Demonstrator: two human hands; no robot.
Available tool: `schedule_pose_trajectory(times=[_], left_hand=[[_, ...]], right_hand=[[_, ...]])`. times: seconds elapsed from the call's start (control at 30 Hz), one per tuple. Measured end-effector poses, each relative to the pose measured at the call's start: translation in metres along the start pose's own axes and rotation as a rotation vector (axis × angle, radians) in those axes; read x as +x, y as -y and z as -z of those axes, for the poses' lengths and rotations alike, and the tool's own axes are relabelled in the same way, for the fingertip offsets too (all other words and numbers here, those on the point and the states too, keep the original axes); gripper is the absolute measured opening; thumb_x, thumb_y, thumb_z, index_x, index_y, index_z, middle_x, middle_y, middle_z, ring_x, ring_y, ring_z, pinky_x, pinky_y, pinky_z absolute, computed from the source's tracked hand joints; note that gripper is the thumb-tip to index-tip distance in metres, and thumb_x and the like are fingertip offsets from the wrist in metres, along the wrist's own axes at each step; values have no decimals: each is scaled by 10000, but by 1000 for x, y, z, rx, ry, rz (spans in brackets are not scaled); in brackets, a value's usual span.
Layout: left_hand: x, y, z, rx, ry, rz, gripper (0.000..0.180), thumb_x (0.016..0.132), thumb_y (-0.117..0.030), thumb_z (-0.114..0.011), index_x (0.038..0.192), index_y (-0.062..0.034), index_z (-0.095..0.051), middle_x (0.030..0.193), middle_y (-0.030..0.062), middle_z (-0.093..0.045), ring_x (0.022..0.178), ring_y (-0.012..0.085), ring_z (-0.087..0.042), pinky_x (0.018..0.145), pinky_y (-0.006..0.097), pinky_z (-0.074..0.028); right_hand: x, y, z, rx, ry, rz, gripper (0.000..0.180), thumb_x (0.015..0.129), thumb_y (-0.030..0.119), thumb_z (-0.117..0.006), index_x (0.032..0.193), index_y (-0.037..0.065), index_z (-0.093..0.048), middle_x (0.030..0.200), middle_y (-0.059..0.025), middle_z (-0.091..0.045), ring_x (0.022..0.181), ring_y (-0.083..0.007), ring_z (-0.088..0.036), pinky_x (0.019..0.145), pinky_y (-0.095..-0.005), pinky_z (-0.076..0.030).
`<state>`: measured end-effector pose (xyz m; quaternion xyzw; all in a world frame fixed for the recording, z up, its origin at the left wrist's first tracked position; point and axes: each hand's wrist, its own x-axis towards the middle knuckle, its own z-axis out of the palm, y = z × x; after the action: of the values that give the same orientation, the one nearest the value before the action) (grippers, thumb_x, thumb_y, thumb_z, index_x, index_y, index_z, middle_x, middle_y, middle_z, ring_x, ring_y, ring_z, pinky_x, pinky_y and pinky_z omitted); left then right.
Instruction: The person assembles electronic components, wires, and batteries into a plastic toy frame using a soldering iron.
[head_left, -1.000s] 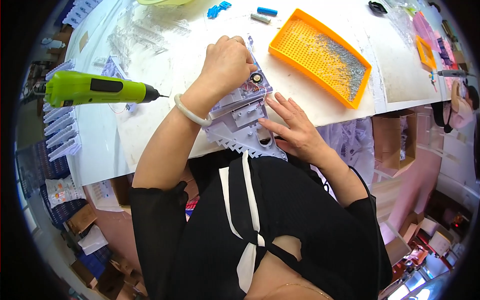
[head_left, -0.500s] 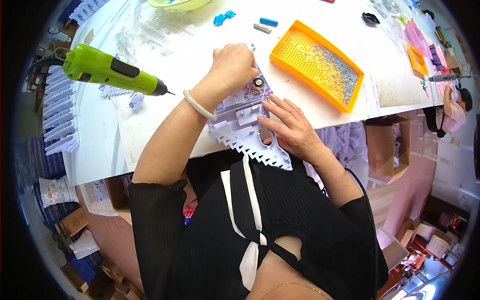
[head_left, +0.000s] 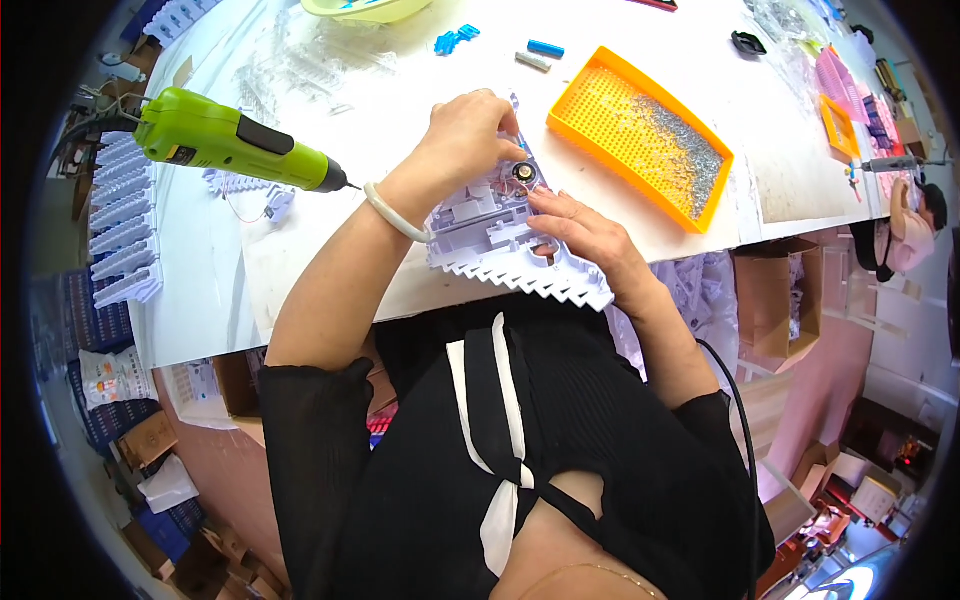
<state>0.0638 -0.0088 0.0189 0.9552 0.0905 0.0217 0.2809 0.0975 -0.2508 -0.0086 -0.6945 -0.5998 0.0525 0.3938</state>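
A pale lavender plastic shell (head_left: 500, 240) lies on the table edge in front of me, its saw-toothed edge toward my body. Inside it show a round black speaker (head_left: 523, 172), thin wires and moulded ribs. My left hand (head_left: 468, 135) is bent over the shell's far part, thumb and index finger curled at its edge beside the speaker. What lies under those fingers is partly hidden. From the right, my right hand (head_left: 590, 235) grips the shell, fingers across its side and a fingertip showing through the grip opening. A green electric screwdriver (head_left: 235, 140) hangs left of my left forearm, bit pointing right.
An orange perforated tray (head_left: 640, 140) of small metal screws sits right of the shell. Beyond lie blue and silver cylinders (head_left: 545, 48) and blue pieces (head_left: 457, 40). Stacked toothed shells (head_left: 125, 220) line the left. Cardboard boxes (head_left: 778, 300) stand below the table; another person (head_left: 912, 215) sits far right.
The shell has turned and tilted, its toothed end swinging right and up. My left fingers have loosened from a fist into a curl near the speaker; my right hand has closed round the side.
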Motion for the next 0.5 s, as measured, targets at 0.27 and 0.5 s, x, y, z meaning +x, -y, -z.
schedule_pose_trajectory(times=[0.27, 0.5], left_hand=[[-59, 4, 21, -395, -133, -81, 529, 735, -311, -886, 1125, -15, -683, 1072, 139, -672, 936, 245, -644, 826, 362, -527], [-161, 11, -35, -271, -528, -325, 815, 676, -271, -921, 1357, -68, -520, 1288, 172, -575, 1172, 357, -594, 989, 427, -524]], right_hand=[[18, -1, 17, 144, 15, -142, 351, 803, -41, -689, 1145, 43, -682, 1162, -128, -723, 1174, -297, -664, 981, -395, -545], [31, 5, 18, 212, 33, -56, 351, 779, -44, -709, 1121, 31, -685, 1149, -137, -721, 1149, -319, -668, 985, -400, -535]])
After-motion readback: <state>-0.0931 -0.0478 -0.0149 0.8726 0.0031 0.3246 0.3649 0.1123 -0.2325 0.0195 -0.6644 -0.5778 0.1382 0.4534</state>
